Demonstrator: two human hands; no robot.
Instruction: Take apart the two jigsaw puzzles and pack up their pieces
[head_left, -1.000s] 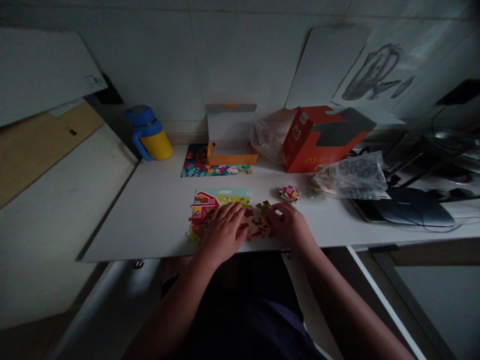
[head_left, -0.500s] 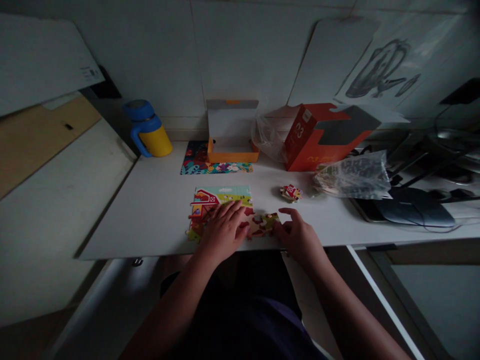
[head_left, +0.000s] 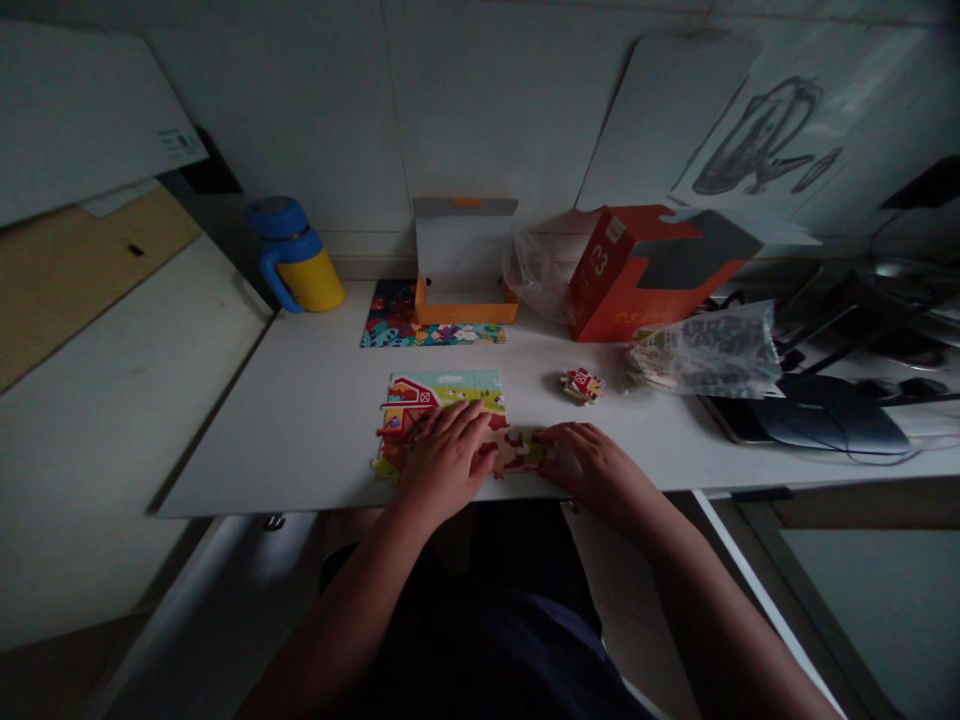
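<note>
A partly joined jigsaw puzzle point(head_left: 405, 393) with a red barn and green field lies near the table's front edge. My left hand point(head_left: 450, 450) rests flat across its middle, fingers stretched out, covering part of the picture. At the lower right end of the puzzle, my right hand point(head_left: 589, 458) grips a green and brown puzzle piece point(head_left: 536, 452) between thumb and fingers. That piece touches the brown-patterned part beside it; whether they are locked together I cannot tell. A small pile of loose puzzle pieces point(head_left: 582, 384) sits beyond my right hand.
Behind the puzzle, an open orange box point(head_left: 466, 313) stands on a colourful printed sheet point(head_left: 382, 325). A blue and yellow flask point(head_left: 304, 265) is at the back left. To the right are a red-orange carton point(head_left: 637, 290), a clear plastic bag of pieces point(head_left: 709, 355) and a dark device point(head_left: 832, 415).
My right hand has shifted slightly left, and its raised index finger has come down with the other fingers over the green piece. My left hand stays in place.
</note>
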